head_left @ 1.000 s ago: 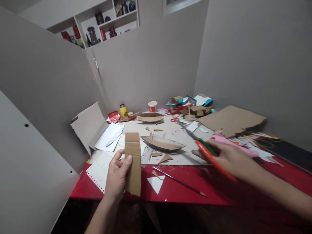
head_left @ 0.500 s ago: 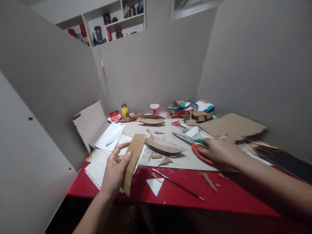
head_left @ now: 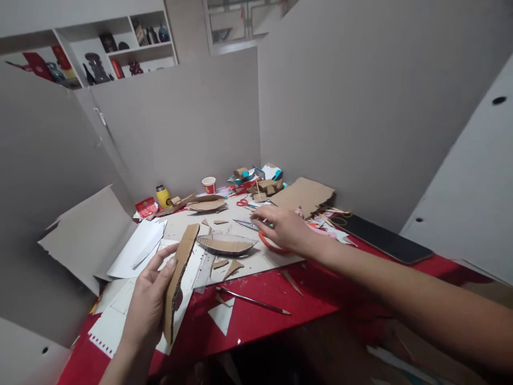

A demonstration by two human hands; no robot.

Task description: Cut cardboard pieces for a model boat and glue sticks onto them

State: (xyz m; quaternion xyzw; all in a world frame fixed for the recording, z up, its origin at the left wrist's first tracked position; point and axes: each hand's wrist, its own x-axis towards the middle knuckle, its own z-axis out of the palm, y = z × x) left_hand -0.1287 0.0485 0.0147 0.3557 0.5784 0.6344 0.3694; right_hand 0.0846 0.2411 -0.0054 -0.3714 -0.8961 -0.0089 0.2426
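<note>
Crowding the red table (head_left: 256,326) on three sides, grey panels leave free room only along the near edge, where bare red shows around a pencil (head_left: 253,302) and a white triangle (head_left: 222,315). Most of the far half is taken by a pale board (head_left: 256,259) strewn with cardboard scraps, a boat-shaped piece (head_left: 226,244) lying near its middle. White sheets (head_left: 136,251) overlap on the left, some hanging over the table's front corner. A brown sheet (head_left: 302,193) and a black phone (head_left: 382,240) lie along the right wall; a cup (head_left: 209,185) and a yellow bottle (head_left: 162,195) stand at the back.

Left hand (head_left: 146,305) — raised over the near left corner — grips a cardboard strip (head_left: 178,278) seen almost edge-on, thumb across its near face and fingers behind it, closed enough to pinch it firmly. The strip rises from the palm toward the boat-shaped piece, its top just short of it.

Right hand (head_left: 282,229) reaches out across the board, palm down, fingers loosely curled over scissors (head_left: 260,232). Their orange handle loop shows under the palm and the blades point left past the fingertips — whether the fingers actually grasp the handles cannot be told. The scissors lie just right of the boat-shaped piece, well apart from the strip and the left hand.
</note>
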